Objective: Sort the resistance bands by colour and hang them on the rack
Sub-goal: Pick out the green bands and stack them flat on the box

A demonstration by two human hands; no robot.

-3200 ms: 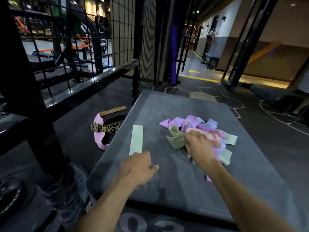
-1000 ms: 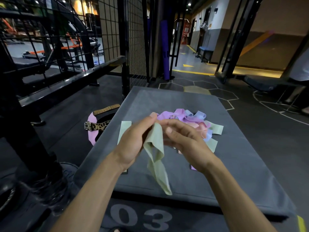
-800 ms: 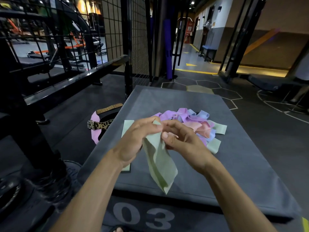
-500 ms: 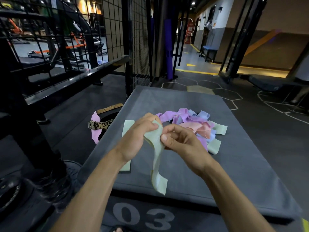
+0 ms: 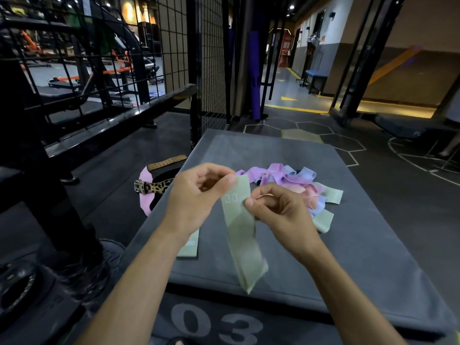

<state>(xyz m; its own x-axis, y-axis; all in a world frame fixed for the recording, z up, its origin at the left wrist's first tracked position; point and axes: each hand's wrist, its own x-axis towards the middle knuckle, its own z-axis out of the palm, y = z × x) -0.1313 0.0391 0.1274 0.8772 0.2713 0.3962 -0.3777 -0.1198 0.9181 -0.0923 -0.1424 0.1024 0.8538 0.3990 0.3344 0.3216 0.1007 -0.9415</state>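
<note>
Partly, the left hand (image 5: 196, 195) hides what seems another green band (image 5: 190, 245).

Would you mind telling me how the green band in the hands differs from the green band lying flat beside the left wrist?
The held green band hangs in the air, pinched by both hands; the flat green band lies on the grey box. The held one shows in full, the flat one is mostly hidden. Both are pale green.

Both hands raised, left (image 5: 196, 195) and right (image 5: 278, 210) apparently pinching.

Grey padded box (image 5: 373, 245) with band pile (image 5: 293, 181), flat green band (image 5: 190, 247).
</note>
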